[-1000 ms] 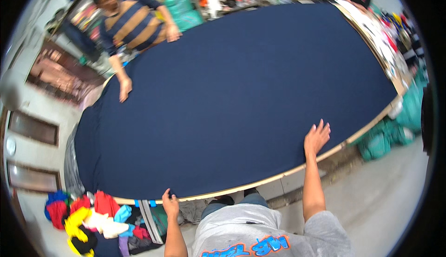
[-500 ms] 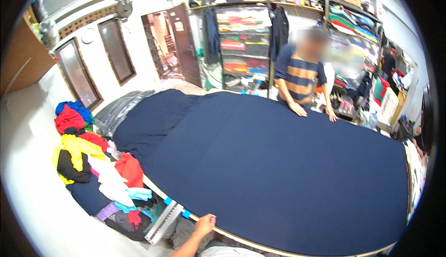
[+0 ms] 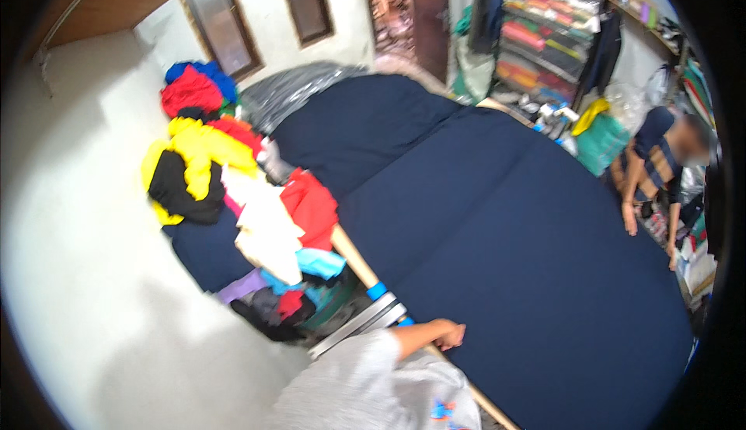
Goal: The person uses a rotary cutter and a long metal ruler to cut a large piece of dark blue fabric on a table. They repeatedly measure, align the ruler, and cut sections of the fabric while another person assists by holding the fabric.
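Observation:
My left hand is closed at the near edge of the long table, on or against the navy fabric spread over it; what its curled fingers hold, if anything, I cannot make out. Just left of it a silver metal rail with blue fittings crosses the wooden edge. The fabric has a crease across it and a rumpled stretch at the far end. My right hand is out of view.
A heap of coloured cloths lies left against a white wall. Grey plastic sheeting sits at the far end, below windows and an open doorway. A co-worker leans at the right, hands on the fabric, near shelves.
My view has turned left toward the cloth heap and wall. My right hand has left the view. My left hand stays at the near edge. The co-worker bends lower over the fabric.

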Demonstrator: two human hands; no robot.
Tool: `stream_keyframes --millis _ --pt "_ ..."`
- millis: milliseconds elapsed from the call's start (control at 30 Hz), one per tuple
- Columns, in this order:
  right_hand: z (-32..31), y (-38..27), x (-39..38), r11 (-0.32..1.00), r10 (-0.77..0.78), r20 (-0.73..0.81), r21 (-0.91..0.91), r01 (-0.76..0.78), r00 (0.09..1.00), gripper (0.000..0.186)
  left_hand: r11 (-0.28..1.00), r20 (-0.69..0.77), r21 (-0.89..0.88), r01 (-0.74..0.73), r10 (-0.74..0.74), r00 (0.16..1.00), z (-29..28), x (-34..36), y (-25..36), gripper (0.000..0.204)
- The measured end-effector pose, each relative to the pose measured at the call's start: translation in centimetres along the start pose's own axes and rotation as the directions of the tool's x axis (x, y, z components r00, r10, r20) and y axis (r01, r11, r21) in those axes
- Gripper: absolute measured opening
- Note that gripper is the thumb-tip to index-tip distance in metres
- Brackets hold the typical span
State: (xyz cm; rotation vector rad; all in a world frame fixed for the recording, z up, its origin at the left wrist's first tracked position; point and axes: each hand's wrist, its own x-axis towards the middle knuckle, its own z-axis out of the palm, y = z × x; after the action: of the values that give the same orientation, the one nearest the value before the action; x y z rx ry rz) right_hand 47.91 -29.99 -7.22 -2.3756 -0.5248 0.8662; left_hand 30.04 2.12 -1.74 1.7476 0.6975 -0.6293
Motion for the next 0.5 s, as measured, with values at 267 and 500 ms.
stream_keyframes --millis 267,500 --pt "-1.1 7.2 -4.8 0.916 0.384 0.217 0.031 -0.400 0.897 0.044 0.883 0.242 0.363 0.298 -0.399 0.885 -0.6 1.6 5.5 0.041" --pt "-1.2 10.0 -8.1 0.832 0.511 0.222 0.115 -0.543 0.830 0.039 0.921 0.032 0.259 0.290 -0.309 0.951 0.6 -1.0 3.4 0.085"
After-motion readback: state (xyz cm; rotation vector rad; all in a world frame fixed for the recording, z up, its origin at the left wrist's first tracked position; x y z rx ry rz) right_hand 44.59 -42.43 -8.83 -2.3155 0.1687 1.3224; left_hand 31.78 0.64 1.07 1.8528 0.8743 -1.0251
